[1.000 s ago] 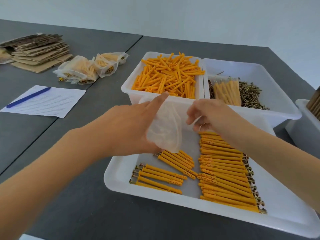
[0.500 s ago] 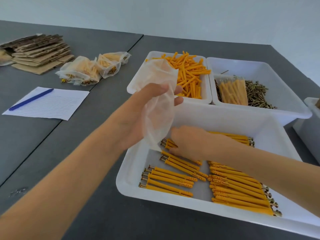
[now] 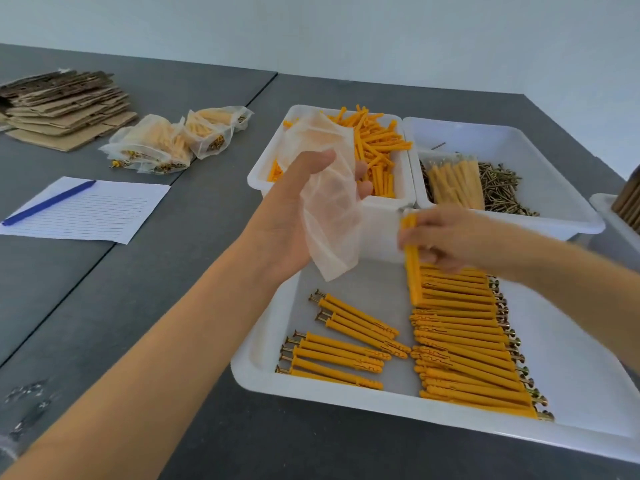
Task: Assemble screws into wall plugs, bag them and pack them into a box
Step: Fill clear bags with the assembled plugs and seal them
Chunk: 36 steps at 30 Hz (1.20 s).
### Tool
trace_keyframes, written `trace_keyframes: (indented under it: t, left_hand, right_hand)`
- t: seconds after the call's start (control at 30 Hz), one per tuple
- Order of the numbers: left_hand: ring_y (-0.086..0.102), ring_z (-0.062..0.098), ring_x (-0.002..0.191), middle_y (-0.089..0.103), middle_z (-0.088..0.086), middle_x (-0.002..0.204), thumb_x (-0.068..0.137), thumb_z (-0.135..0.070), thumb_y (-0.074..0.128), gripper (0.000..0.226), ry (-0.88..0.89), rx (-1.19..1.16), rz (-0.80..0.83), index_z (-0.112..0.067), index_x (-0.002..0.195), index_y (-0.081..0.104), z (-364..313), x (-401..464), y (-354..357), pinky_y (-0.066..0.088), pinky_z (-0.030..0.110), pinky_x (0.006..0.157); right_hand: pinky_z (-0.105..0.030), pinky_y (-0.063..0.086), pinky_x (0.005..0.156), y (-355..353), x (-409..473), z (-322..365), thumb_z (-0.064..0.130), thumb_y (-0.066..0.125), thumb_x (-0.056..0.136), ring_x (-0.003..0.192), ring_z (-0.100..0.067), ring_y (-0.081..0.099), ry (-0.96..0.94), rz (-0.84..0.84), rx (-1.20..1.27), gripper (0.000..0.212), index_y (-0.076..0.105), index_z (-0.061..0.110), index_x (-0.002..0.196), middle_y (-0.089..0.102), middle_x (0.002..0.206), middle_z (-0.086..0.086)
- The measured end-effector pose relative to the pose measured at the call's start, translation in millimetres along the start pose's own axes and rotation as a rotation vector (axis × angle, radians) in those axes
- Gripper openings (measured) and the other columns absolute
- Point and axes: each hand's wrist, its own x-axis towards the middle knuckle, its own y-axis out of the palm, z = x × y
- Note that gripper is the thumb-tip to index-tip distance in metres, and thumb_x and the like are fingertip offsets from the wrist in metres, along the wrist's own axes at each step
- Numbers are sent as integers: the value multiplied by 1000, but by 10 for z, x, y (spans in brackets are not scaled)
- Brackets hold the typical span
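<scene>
Orange plugs dominate our view. We hold a thin translucent bag (image 3: 329, 216) up in our left hand (image 3: 298, 216), thumb and curled fingers pinching it near its upper part so that it hangs over the near tray (image 3: 263, 372). Our right hand (image 3: 446, 237) has its fingers curled round one or a few assembled plugs (image 3: 412, 261), lifted on end at the far corner of the long row (image 3: 464, 344) (exact count unclear, blurred). Both grips are therefore grasping something: bag on the left, plugs on the right.

Progress, as we judge it:
- Assembly looks well advanced. The near tray holds the long row at right and a smaller group (image 3: 346, 344) at left, each plug with a screw head showing at one end.
- Loose plugs remain in the far bin (image 3: 377, 150); loose screws (image 3: 502, 188) remain in the neighbouring bin, with a filled packet (image 3: 453, 185) lying on top of them.
- Bagging is partly done: several filled bags (image 3: 173, 143) lie on the bench (image 3: 145, 306), near flattened cardboard (image 3: 65, 105).
- Boxing appears not begun; we see no made-up box.

Lined paper (image 3: 90, 209) and a blue pen (image 3: 48, 202) sit on the bench at far left.

Likely step in hand: loading the held plugs into the open bag.
</scene>
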Motion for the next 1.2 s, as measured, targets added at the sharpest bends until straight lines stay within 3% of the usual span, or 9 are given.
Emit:
trace_keyframes:
  t: [0.27,0.4,0.57,0.67,0.77,0.83,0.97,1.07,1.2]
  left_hand:
    - [66,21,103,70,6,115,81,-32,53,44,-251,241,198,-16,122,57,74,22,-3,50,36,88]
    - [66,20,99,70,6,110,80,-36,56,41,-247,270,230,-17,117,61,84,15,-2,51,36,83]
    - [68,18,92,70,5,105,70,-35,68,49,-181,311,211,-21,116,62,93,41,-11,53,36,81]
    - [70,17,94,72,5,103,79,-34,56,41,-139,384,181,-20,118,59,110,59,-24,57,32,80]
    - [69,18,101,73,3,108,79,-37,57,45,-129,458,155,-21,120,58,120,63,-38,56,32,84]
    - [69,18,103,72,4,111,79,-38,57,49,-116,458,129,-20,124,57,124,59,-25,56,30,80]
    - [70,15,91,70,6,109,76,-40,58,46,-68,478,55,-21,118,60,132,54,25,58,24,69]
    - [68,23,95,68,14,118,78,-41,60,38,-71,455,-26,-21,110,62,139,60,58,58,32,73]
    - [65,31,111,66,13,125,96,-40,48,36,-52,471,-117,-21,126,56,129,83,46,55,35,77]
  right_hand:
    - [-22,45,49,-601,-196,662,21,50,102,47,-17,49,-519,-390,256,27,67,11,84,69,73,-3]
    - [-24,48,51,-347,-70,807,20,52,101,47,-15,55,-435,-283,66,27,64,7,80,68,66,-1]
    - [-22,49,63,-257,-38,712,42,47,100,63,-7,55,-349,-18,-385,37,73,18,90,62,71,7]
    - [-21,50,59,-336,-36,616,47,47,99,61,-7,53,-339,-139,-209,34,74,28,91,64,79,12]
    - [-25,44,53,-374,33,472,21,48,100,55,-13,48,-180,-311,-96,29,72,14,85,63,80,-2]
    - [-24,41,49,-320,50,378,13,49,96,53,-15,45,1,-205,-200,26,71,8,82,63,74,-7]
    - [-23,45,49,145,71,258,23,57,97,50,-13,49,149,291,-500,18,68,9,94,68,81,-9]
    - [-30,48,71,593,168,125,42,62,93,76,-15,56,-62,283,-718,32,63,14,106,63,90,0]
    - [-31,44,65,813,202,76,36,55,98,70,-18,55,-251,227,-807,17,51,24,87,58,79,0]
